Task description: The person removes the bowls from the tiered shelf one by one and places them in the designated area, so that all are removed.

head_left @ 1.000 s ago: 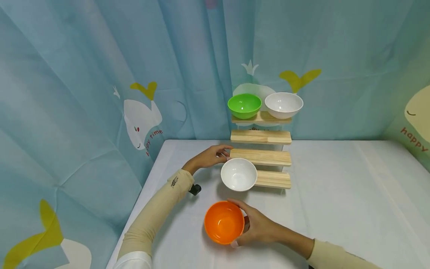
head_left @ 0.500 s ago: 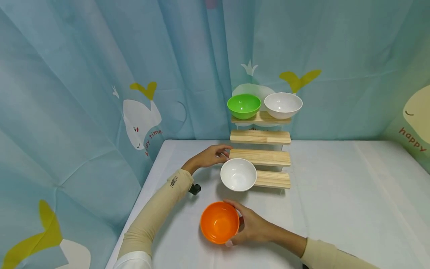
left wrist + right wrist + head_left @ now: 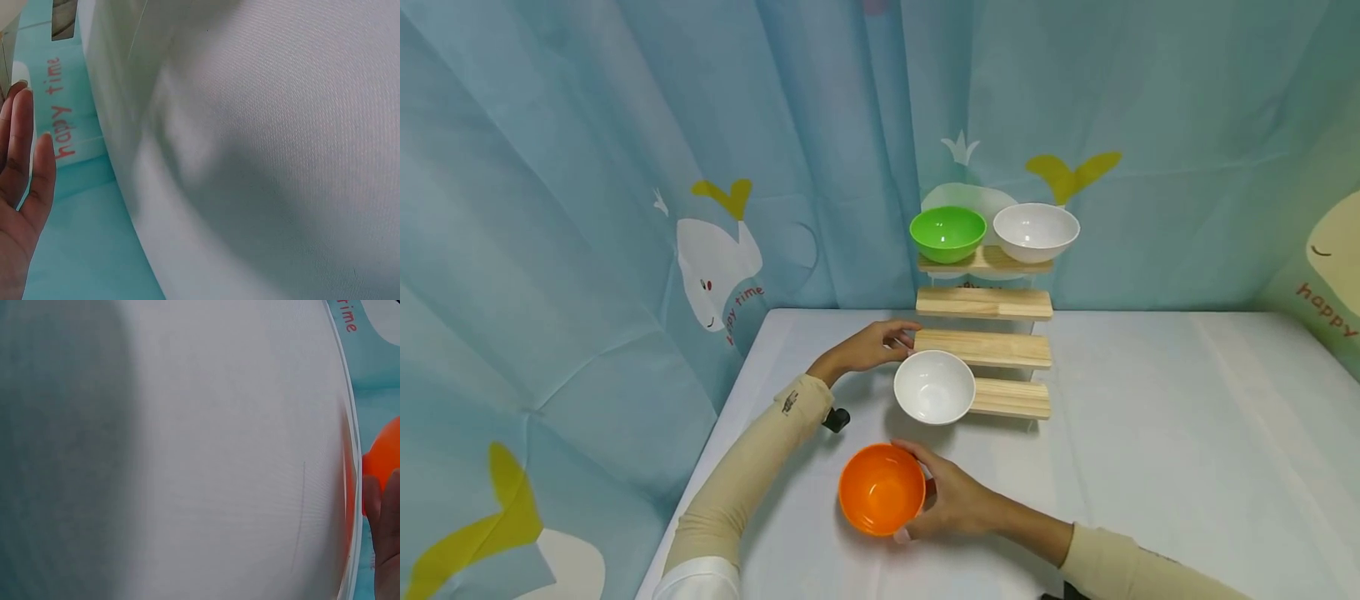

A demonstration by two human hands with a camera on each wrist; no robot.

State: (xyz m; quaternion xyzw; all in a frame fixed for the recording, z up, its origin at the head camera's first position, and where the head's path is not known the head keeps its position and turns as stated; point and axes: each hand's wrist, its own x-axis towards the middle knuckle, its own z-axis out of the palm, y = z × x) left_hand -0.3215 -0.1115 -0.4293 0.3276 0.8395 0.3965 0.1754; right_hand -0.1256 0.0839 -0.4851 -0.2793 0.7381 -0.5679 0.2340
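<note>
My right hand (image 3: 951,497) grips an orange bowl (image 3: 882,492) by its right side, thumb on the near side and fingers on the far side. The bowl is upright, low over the white table. At the left end of a stepped wooden rack (image 3: 981,347), my left hand (image 3: 872,346) rests its fingertips by the second-lowest board. In the left wrist view the fingers (image 3: 39,187) are fairly straight. Close by its thumb, a white bowl (image 3: 934,387) sits on the left of the lowest board, hiding that end.
A green bowl (image 3: 947,234) and another white bowl (image 3: 1036,232) stand side by side on the rack's top board. Behind the white-covered table (image 3: 1157,442) hangs a blue curtain (image 3: 842,167) with printed whales, which also runs along the left side.
My right hand has moved the orange bowl to the left and slightly away from me. The left hand and the bowls on the rack have stayed in place.
</note>
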